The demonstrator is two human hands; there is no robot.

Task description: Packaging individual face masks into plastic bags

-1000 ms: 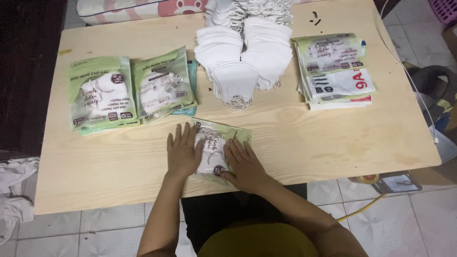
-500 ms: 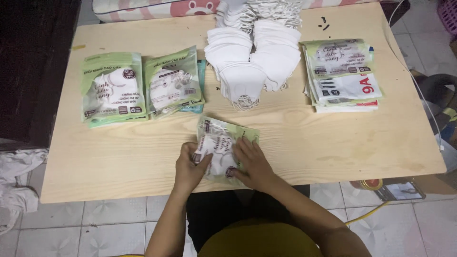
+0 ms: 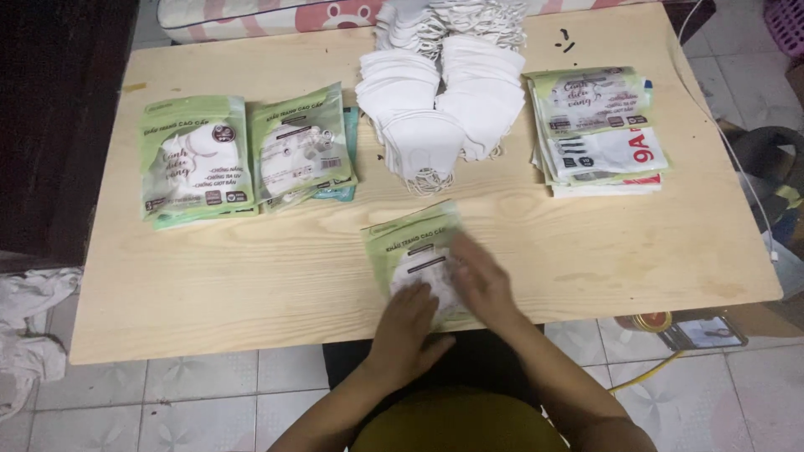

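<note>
1. a green-and-clear pouch [image 3: 416, 255] with a white mask inside lies flat on the pale wooden counter [image 3: 251, 276], close to the near edge, about midway along it.
2. its long axis runs from the near edge toward the far one, tilted a little: the printed top end points away from the person and leans to their left, and the bottom end sits under the hands.
3. the left hand [image 3: 408, 328] rests palm-down on the pouch's near left corner, fingers spread and flat, pressing rather than clutching.
4. the right hand [image 3: 480, 280] lies flat on the pouch's right half, fingers together and stretched toward the middle; it is blurred, so i cannot tell how firmly it bears down.
5. neither hand is curled around anything; both are flat on the pouch.
6. past the pouch, at the centre of the counter, sits a heap of loose white masks [image 3: 440, 117] in overlapping rows reaching the far edge.
7. to the person's left lie two piles of filled pouches [image 3: 243, 155], side by side and touching, long axes also running near to far.
8. to the right is a stack of flat pouches [image 3: 599, 130], well apart from the hands.
9. a tiled floor [image 3: 167, 402] shows below the counter, with crumpled white cloth [image 3: 29, 322] at the far left.
</note>
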